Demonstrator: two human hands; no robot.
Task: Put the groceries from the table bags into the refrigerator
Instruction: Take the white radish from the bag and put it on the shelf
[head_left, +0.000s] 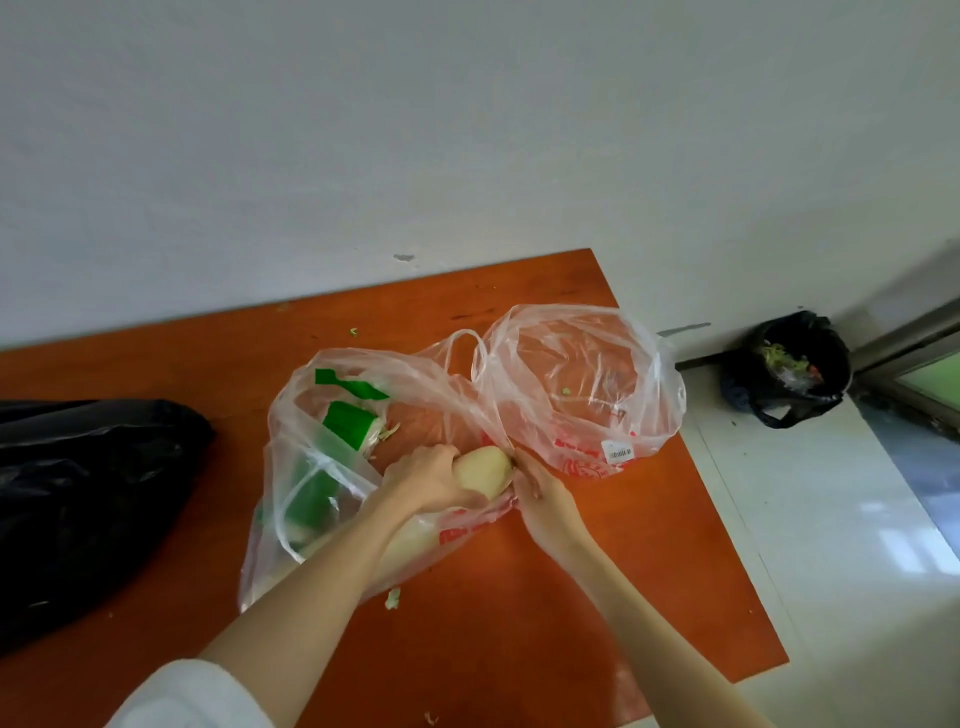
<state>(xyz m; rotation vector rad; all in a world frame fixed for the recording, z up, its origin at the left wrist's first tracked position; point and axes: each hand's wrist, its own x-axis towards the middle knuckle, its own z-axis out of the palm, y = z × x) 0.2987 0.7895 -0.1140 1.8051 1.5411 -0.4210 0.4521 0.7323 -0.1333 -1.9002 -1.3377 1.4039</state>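
Observation:
On the orange table (509, 613) lie two clear plastic bags. My left hand (423, 475) reaches into the nearer bag (311, 395) and grips a pale yellowish potato (483, 470) at the bag's mouth. My right hand (540, 496) pinches the rim of that bag just right of the potato. Inside the same bag lie green-and-white packaged vegetables (345, 426) and another pale item under my left forearm. The second clear bag (582, 384), with red print and a barcode label, sits behind to the right and looks nearly empty.
A black plastic bag (88, 499) fills the table's left side. Small vegetable scraps (392, 597) dot the tabletop. A black bin (789, 369) with waste stands on the white floor by the wall, right of the table. The white wall runs behind.

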